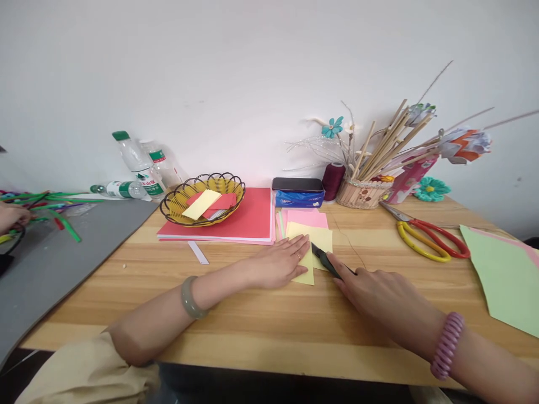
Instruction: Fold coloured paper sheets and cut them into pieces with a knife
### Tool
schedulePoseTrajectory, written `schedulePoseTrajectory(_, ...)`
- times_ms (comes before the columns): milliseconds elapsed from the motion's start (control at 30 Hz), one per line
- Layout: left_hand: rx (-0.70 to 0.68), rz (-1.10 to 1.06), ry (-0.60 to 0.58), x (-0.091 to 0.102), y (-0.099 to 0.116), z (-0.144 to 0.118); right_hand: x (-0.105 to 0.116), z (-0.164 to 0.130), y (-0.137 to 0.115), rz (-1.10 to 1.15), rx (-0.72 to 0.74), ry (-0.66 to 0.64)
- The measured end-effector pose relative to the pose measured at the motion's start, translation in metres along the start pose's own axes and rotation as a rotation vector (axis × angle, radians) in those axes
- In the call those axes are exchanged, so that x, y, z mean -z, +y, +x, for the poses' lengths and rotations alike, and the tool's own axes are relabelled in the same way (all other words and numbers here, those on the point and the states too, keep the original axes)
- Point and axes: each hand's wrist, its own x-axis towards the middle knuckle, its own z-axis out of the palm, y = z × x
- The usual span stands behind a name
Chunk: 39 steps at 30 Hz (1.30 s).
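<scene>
My left hand (281,259) lies flat, fingers together, pressing on a pale yellow paper (314,238) on the wooden table (236,320). My right hand (377,292) grips a dark-handled cutter (325,260) whose tip rests on the yellow paper right beside the left fingertips. The yellow paper lies over a small stack of pink and light green sheets (305,217). I wear a grey-green bangle on the left wrist and a pink coiled band on the right.
A wire basket (202,200) with paper scraps sits on red sheets (248,221). Scissors (429,235) and a green sheet (503,275) lie right. A tissue pack (299,197), thread spool (333,180), stick holder (362,193) and bottles (138,165) stand behind. Another person's hand (10,216) is far left.
</scene>
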Motion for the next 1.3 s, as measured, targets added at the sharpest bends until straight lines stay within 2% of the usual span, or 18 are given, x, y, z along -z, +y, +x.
schedulePoseTrajectory(267,-0.015,-0.012,0.023,0.0,-0.001,0.0,0.008,0.012,0.009,0.083,-0.009,-0.063)
schedulePoseTrajectory(400,0.005,-0.082,0.041,0.005,0.001,-0.003,0.005,0.014,0.022,0.141,-0.079,-0.042)
schedulePoseTrajectory(533,0.029,-0.176,0.193,0.012,0.001,-0.001,-0.004,0.01,0.039,0.195,-0.22,0.005)
schedulePoseTrajectory(600,0.091,-0.176,0.283,0.017,-0.001,0.003,-0.01,0.008,0.048,0.199,-0.288,0.026)
schedulePoseTrajectory(667,0.161,-0.156,0.31,0.023,-0.003,0.009,-0.016,0.008,0.057,0.185,-0.351,0.045)
schedulePoseTrajectory(800,0.243,-0.124,0.191,0.033,-0.011,0.026,-0.031,0.016,0.073,0.135,-0.424,0.095)
schedulePoseTrajectory(933,0.321,-0.105,0.014,0.043,-0.016,0.04,-0.046,0.029,0.082,0.114,-0.402,0.172)
schedulePoseTrajectory(1033,0.358,-0.095,-0.047,0.048,-0.015,0.045,-0.054,0.035,0.084,0.1,-0.368,0.242)
schedulePoseTrajectory(1167,0.339,-0.127,-0.036,0.05,-0.01,0.046,-0.06,0.037,0.083,0.067,-0.328,0.33)
schedulePoseTrajectory(1300,0.34,-0.224,0.089,0.062,-0.003,0.034,-0.066,0.035,0.083,0.048,-0.292,0.39)
